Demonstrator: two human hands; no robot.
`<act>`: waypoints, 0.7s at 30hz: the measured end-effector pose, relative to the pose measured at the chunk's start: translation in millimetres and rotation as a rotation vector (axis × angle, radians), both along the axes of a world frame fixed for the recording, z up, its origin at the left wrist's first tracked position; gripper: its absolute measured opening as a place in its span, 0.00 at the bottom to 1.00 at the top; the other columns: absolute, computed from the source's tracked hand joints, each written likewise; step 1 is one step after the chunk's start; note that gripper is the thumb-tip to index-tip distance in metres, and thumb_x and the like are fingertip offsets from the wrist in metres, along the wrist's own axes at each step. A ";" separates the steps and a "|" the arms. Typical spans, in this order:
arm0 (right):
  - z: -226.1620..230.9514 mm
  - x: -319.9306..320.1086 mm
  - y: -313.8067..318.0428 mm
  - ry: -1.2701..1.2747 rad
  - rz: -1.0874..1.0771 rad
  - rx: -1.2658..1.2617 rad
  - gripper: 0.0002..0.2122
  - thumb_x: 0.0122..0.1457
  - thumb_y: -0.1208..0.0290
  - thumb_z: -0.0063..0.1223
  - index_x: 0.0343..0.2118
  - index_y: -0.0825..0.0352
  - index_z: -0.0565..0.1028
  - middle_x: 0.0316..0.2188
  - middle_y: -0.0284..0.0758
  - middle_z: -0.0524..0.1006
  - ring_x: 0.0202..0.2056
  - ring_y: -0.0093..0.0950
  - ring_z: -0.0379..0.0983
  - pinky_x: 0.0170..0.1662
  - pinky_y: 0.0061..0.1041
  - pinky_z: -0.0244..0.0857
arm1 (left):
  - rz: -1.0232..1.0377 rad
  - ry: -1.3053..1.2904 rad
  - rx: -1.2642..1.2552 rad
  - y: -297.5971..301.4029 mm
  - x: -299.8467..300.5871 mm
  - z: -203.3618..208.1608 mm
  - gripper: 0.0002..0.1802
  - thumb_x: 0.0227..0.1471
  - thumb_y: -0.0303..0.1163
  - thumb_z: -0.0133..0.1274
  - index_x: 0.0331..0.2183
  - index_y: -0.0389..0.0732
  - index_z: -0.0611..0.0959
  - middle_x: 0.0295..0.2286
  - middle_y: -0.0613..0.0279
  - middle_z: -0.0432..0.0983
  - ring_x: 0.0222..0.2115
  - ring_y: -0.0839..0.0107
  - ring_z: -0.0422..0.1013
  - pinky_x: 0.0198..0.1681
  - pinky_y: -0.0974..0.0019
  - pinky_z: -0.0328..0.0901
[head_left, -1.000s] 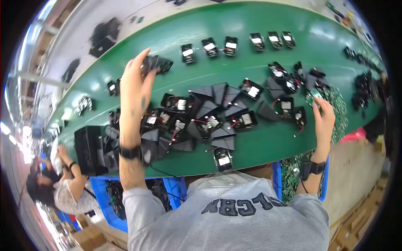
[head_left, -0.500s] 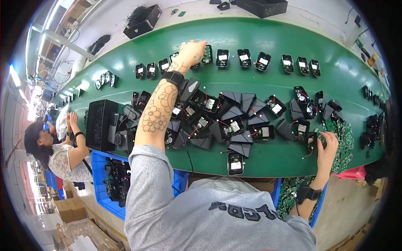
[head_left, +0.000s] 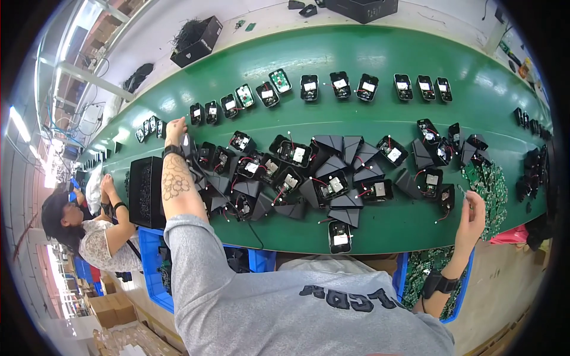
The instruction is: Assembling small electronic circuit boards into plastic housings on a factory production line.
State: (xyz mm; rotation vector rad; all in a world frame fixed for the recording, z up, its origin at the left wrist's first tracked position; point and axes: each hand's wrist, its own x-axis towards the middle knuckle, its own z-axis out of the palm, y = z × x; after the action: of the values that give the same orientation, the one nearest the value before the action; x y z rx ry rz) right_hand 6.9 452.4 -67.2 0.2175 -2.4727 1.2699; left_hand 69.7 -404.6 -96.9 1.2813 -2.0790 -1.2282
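My left hand (head_left: 176, 128) is at the left end of a curved row of open black housings, close to the first housing (head_left: 196, 113). Its back faces up and the fingertips are hidden, so any grip does not show. In the row, one housing (head_left: 280, 81) holds a green circuit board, as does another housing (head_left: 244, 95); others have a white patch inside. My right hand (head_left: 472, 216) is raised over the table's near right, thumb and forefinger pinched at a small thin piece too small to name. Beside it lie a black housing with a red wire (head_left: 446, 199) and heaped green circuit boards (head_left: 493, 199).
Many housings and dark wedge-shaped covers (head_left: 329, 164) crowd the middle of the green table (head_left: 356, 47). A black box (head_left: 161, 190) stands at the left, near a co-worker (head_left: 98, 237). Blue crates (head_left: 155, 293) sit below the near edge. A thin black cable (head_left: 252, 231) crosses the table.
My left hand has left the housing with the green board and moved left and nearer, to the row's end. The board's housing now stands uncovered. My right hand has shifted slightly, its fingers closer together.
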 end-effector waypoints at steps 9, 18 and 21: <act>26.8 0.3 -0.4 -0.250 -0.040 -0.293 0.07 0.61 0.77 0.49 0.41 0.69 0.73 0.35 0.27 0.74 0.30 0.14 0.68 0.31 0.14 0.62 | -0.244 -0.195 -0.077 88.4 -16.8 49.1 0.26 0.52 0.35 0.55 0.53 0.46 0.70 0.36 0.59 0.75 0.36 0.67 0.73 0.32 0.64 0.73; 41.9 13.7 -37.0 -0.265 0.100 -0.607 0.11 0.59 0.78 0.51 0.45 0.69 0.72 0.35 0.28 0.74 0.31 0.13 0.66 0.32 0.13 0.61 | -0.341 0.807 0.873 178.6 55.2 102.7 0.27 0.56 0.23 0.44 0.57 0.41 0.62 0.42 0.49 0.68 0.40 0.62 0.71 0.40 0.67 0.75; 31.0 15.0 -75.9 -0.353 0.279 -0.839 0.09 0.58 0.78 0.52 0.41 0.69 0.71 0.30 0.28 0.73 0.26 0.14 0.66 0.29 0.11 0.60 | -0.471 0.870 1.266 320.5 55.3 112.2 0.27 0.53 0.21 0.45 0.55 0.47 0.65 0.49 0.43 0.64 0.41 0.65 0.70 0.33 0.70 0.75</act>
State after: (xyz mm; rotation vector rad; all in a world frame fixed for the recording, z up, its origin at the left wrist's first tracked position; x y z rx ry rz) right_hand 21.9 376.5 -36.3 0.1226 -1.9575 2.5084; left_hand 124.9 -84.2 15.3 0.3145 -0.8546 -2.8432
